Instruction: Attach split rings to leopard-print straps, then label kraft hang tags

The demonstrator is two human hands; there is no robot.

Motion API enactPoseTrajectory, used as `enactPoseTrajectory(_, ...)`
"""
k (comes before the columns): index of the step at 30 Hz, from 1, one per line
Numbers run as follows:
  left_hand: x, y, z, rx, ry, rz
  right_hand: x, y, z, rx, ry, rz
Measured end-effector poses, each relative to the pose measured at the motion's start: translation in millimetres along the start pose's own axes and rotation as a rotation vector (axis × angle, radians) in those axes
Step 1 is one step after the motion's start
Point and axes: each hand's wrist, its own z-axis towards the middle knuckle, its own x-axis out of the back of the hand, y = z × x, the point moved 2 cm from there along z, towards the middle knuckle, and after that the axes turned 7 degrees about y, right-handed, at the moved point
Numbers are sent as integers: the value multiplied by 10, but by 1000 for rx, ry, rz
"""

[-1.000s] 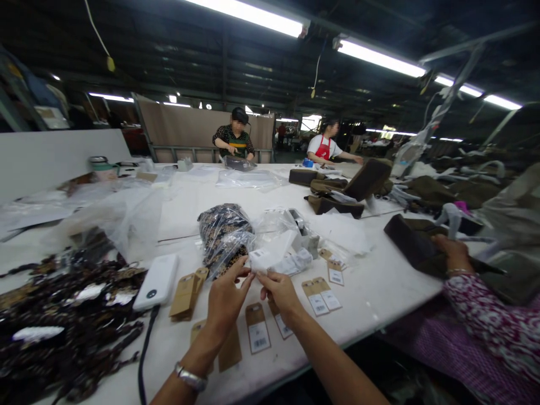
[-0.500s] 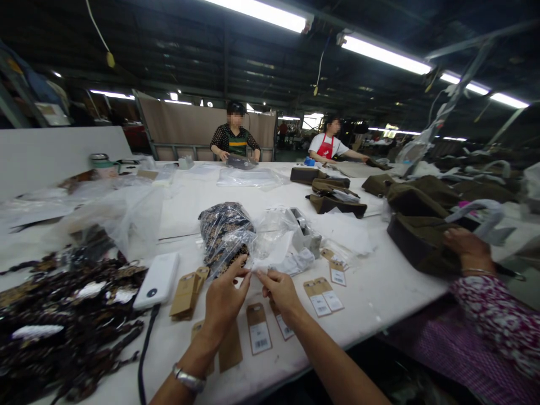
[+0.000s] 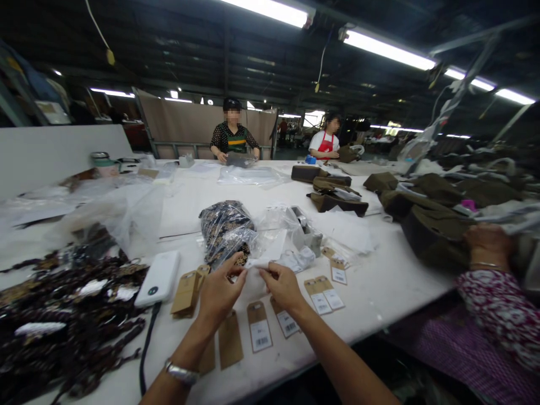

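Observation:
My left hand (image 3: 223,284) and my right hand (image 3: 280,286) are close together over the table, thumbs and fingertips pinching the two sides of a thin white sheet (image 3: 255,281). Whether that sheet is paper or plastic film, I cannot tell. Just beyond the fingers lies a patterned dark cloth item in a clear plastic bag (image 3: 225,228). Crumpled clear plastic (image 3: 276,225) lies to its right. Below my hands several brown tags with barcode labels (image 3: 259,326) are laid out, and a stack of brown tags (image 3: 185,292) sits left of my left hand.
A white power bank (image 3: 158,278) with a black cable lies beside a heap of dark patterned fabric pieces (image 3: 76,315). Olive bags (image 3: 439,236) are piled at right, where a co-worker's hand (image 3: 489,244) reaches in. Two people stand across the table (image 3: 189,197).
My hands have drawn slightly apart, and more of the white sheet shows between them. The co-worker's hand at right has shifted right with an olive bag. The far person in red now holds up a bag.

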Motion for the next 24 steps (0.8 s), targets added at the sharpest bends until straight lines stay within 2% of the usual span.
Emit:
enactPoseTrajectory(7, 59, 6, 57, -36, 23, 58, 29, 51, 86, 12, -12, -49)
enactPoseTrajectory(14, 154, -62, 107, 68, 41, -106, 47, 131, 295, 12, 11, -114)
enactPoseTrajectory(18, 250, -83, 118, 115, 106, -147, 166, 136, 408, -15, 50, -156)
enactPoseTrajectory(21, 339, -56, 83, 93, 168, -111, 317, -10, 293, -13, 166, -193)
enactPoseTrajectory(24, 392, 46, -36, 9, 232, -3, 381, -279, -36, 103, 400, -232)
